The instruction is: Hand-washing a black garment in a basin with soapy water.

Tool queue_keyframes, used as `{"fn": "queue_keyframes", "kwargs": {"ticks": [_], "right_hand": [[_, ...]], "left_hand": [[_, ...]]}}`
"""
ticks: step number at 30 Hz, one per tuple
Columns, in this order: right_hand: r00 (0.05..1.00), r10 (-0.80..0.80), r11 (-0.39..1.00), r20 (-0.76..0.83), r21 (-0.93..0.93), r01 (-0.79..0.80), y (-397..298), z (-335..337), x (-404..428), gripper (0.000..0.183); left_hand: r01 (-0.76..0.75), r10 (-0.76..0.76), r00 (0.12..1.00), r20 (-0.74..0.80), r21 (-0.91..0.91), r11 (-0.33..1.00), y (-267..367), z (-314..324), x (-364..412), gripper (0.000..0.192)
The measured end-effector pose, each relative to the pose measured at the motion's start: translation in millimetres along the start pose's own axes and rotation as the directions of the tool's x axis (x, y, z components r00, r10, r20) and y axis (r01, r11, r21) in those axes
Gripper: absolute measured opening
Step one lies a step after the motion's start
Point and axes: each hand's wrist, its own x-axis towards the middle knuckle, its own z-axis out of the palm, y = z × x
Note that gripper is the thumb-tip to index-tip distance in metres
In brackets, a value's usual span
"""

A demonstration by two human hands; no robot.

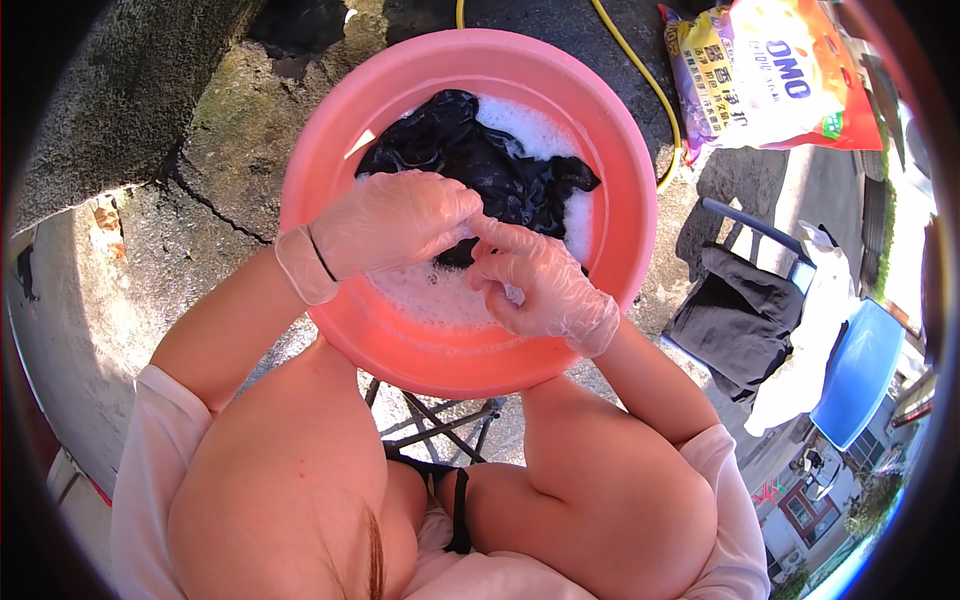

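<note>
A pink plastic basin (465,379) stands in front of my knees. Dark wet cloth (480,165) lies in it amid white suds (540,124). Both my hands wear thin clear gloves and are raised over the basin's near half. My left hand (397,221), with a dark band round the wrist, has its fingertips meeting those of the other hand. My right hand (540,281) has its fingers bent, with thumb and fingers near the left fingertips. Whether a bit of glove film is pinched between them cannot be told. Neither hand appears to grip the cloth.
An OMO detergent bag (772,82) lies at the upper right, beside a yellow hose (645,75). At the right, a blue plastic chair (859,375) bears dark folded cloth (739,322) and white cloth (806,337). A rough stone block (127,97) stands at the upper left on cracked concrete.
</note>
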Motion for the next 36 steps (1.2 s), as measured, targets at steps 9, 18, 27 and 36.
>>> {"fn": "queue_keyframes", "kwargs": {"ticks": [9,18,27,36], "right_hand": [[0.988,0.044,0.999,0.149,0.000,-0.045,-23,-7,-1,0.024],[0.916,0.085,0.988,0.393,-0.153,-0.026,-25,7,-1,0.031],[0.993,-0.112,0.918,-0.023,-0.386,0.095,-27,-12,17,0.082],[0.991,0.002,0.951,-0.137,-0.306,-0.045,-16,-6,12,0.104]], "left_hand": [[-0.130,0.134,0.991,-0.005,0.209,0.969,28,0,8,0.030],[-0.160,0.136,0.979,0.151,0.157,0.975,40,2,7,0.027],[-0.243,0.053,0.779,-0.624,-0.223,0.944,15,-25,-6,0.028],[0.217,-0.427,0.904,0.001,-0.862,0.457,14,-8,-25,0.024]]}}
